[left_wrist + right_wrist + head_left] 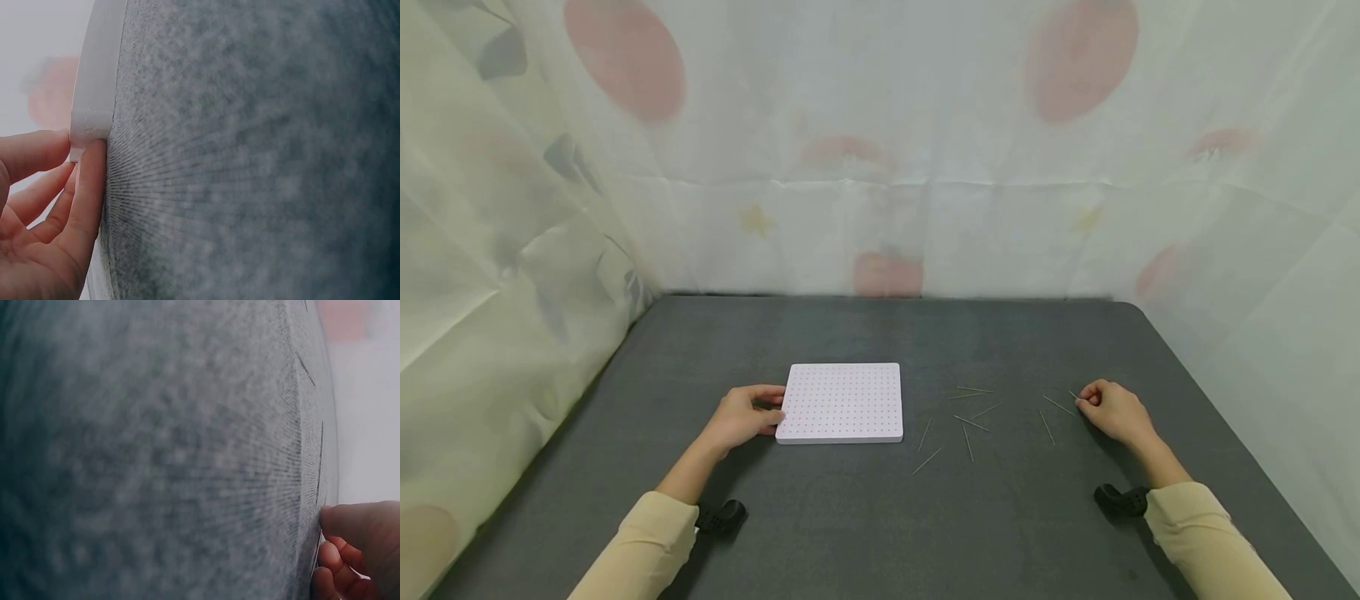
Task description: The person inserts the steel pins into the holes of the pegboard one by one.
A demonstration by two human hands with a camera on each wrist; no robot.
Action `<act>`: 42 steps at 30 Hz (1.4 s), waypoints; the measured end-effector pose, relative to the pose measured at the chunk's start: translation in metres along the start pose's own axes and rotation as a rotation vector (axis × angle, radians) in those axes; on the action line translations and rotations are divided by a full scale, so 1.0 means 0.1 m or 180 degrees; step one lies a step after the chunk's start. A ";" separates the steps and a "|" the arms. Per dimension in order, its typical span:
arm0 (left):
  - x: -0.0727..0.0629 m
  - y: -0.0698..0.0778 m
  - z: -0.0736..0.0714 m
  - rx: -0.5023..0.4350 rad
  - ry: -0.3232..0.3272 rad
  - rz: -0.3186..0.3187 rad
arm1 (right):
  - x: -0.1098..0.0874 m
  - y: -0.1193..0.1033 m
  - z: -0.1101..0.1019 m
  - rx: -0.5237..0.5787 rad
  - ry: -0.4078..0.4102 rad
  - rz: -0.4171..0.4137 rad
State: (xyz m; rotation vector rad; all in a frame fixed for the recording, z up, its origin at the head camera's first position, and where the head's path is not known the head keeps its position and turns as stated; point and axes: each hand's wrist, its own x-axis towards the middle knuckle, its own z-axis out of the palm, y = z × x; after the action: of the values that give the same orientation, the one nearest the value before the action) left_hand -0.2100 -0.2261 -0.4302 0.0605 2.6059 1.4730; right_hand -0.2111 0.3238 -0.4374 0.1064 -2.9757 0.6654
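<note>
A: Left side?
B: Left hand [739, 419] grips the left edge of a white, flat rectangular board with a grid of small dark dots [841, 404]. Thumb on the near part of that edge, other fingers along the side. Board lies flat on the dark grey tabletop [880, 533], left of centre.
A: Dots or holes?
B: Look like holes; too small to confirm. Left wrist view catches only the board's end and side wall, rest cut off at the top.
A: Right?
B: Right hand [1116, 410], well apart from the board. Thumb and forefinger pinch a thin straight pale stick [1072, 393]. Only a short end shows past the fingertips, rest hidden by the hand. Can't tell if it touches the tabletop.
A: Other sticks?
B: Two loose thin sticks [1059, 405] lie just left of the right hand. Seven more in a scattered group [972, 423] between those and the board, some close enough that crossing or touching is hard to call.
A: Material?
B: Metal or wood, can't tell. Right wrist view renders them as dark slivers; the tabletop there is mostly blur, hand cut off at the frame edge.
</note>
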 end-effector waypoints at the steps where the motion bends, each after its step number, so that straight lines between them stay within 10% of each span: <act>1: 0.00 0.00 0.00 -0.0006 0.0000 0.0002 | 0.00 0.00 0.00 -0.0001 0.0000 0.0001; 42: 0.01 0.01 0.01 -0.0081 -0.0016 -0.0086 | 0.01 -0.10 0.03 0.0016 0.0000 0.0114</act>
State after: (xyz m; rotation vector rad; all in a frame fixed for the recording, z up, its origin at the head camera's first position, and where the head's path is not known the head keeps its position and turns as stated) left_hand -0.2112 -0.2240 -0.4299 0.0258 2.5731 1.4947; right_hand -0.2119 0.3134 -0.4359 0.0535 -2.9828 0.6771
